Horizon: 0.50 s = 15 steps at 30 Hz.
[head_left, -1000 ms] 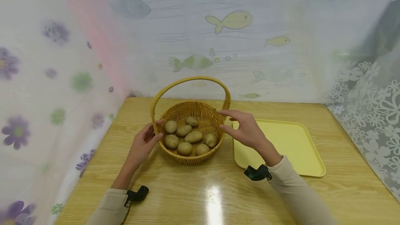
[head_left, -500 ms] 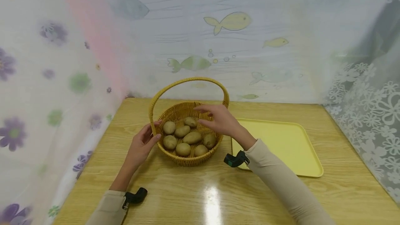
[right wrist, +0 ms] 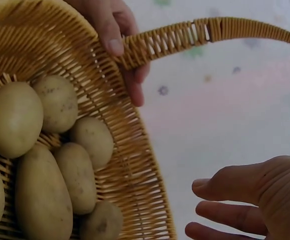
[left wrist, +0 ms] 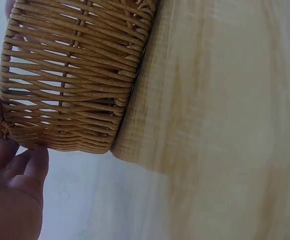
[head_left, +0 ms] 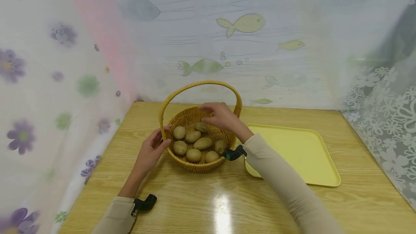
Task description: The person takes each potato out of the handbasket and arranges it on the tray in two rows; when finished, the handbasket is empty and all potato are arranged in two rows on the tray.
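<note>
Left hand: the left hand [head_left: 151, 151] grips the basket where handle and rim meet, thumb inside, fingers outside; the left wrist view cuts it off at the edge.
Right hand: the right hand [head_left: 222, 116] hovers over the basket's far right part, covering some of the rim there; its thumb and fingers stand well apart with nothing between them, and in the right wrist view they are clear of the potatoes.
Wicker basket: the wicker basket [head_left: 198, 168] stands upright on the wooden surface [head_left: 182, 201]; in the left wrist view its wall masks the contents, and the right wrist view cuts off its left side.
Handle: the wrapped handle [head_left: 208, 82] arches over the basket, whole in the head view but running out of the right wrist view.
Potatoes: eight potatoes [head_left: 203, 143] show in the head view, all inside the basket on its woven bottom; the right wrist view crops some.
Wrist camera: the right wrist camera [head_left: 234, 153] hides a bit of the near right rim.
Yellow tray: the yellow tray [head_left: 292, 151] lies flat near the basket's right side, its near left part covered by the right sleeve [head_left: 286, 180].
</note>
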Each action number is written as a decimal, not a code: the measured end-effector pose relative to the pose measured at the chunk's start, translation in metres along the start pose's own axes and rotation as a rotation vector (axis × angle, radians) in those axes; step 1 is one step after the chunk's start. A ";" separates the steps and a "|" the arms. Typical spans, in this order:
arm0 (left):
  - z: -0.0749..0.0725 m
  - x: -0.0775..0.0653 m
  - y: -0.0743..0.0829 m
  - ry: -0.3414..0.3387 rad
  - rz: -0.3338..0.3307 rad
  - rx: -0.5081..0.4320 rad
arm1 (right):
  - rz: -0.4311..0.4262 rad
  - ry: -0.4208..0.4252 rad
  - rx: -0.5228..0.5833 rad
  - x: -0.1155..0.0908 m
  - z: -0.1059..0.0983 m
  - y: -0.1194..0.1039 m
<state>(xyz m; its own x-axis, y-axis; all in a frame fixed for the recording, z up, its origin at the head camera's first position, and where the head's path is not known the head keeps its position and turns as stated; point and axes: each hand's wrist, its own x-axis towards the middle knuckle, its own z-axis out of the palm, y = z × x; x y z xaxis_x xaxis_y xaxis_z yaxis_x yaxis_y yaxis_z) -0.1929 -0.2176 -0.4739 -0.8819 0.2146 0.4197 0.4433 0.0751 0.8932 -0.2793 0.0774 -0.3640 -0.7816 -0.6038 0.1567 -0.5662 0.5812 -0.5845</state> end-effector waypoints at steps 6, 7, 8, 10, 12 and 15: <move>0.000 -0.001 -0.001 0.010 0.000 0.014 | 0.061 -0.035 0.031 0.017 0.010 0.008; 0.000 -0.001 -0.001 0.011 0.001 0.016 | 0.072 -0.042 0.033 0.019 0.012 0.009; 0.000 -0.001 -0.001 0.012 0.002 0.015 | 0.082 -0.047 0.034 0.022 0.013 0.010; 0.001 0.000 0.000 0.015 0.005 0.012 | 0.099 -0.055 0.036 0.026 0.016 0.012; 0.001 0.000 0.000 0.018 0.006 0.003 | 0.113 -0.063 0.035 0.029 0.018 0.015; 0.002 0.000 0.000 0.022 0.001 -0.002 | 0.129 -0.080 0.033 0.032 0.023 0.019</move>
<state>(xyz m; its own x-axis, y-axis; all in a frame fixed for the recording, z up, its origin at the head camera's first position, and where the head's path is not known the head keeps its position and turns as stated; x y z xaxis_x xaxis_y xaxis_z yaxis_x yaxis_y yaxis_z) -0.1928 -0.2152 -0.4737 -0.8847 0.1930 0.4243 0.4441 0.0726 0.8930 -0.3087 0.0569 -0.3886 -0.8231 -0.5677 0.0152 -0.4524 0.6392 -0.6219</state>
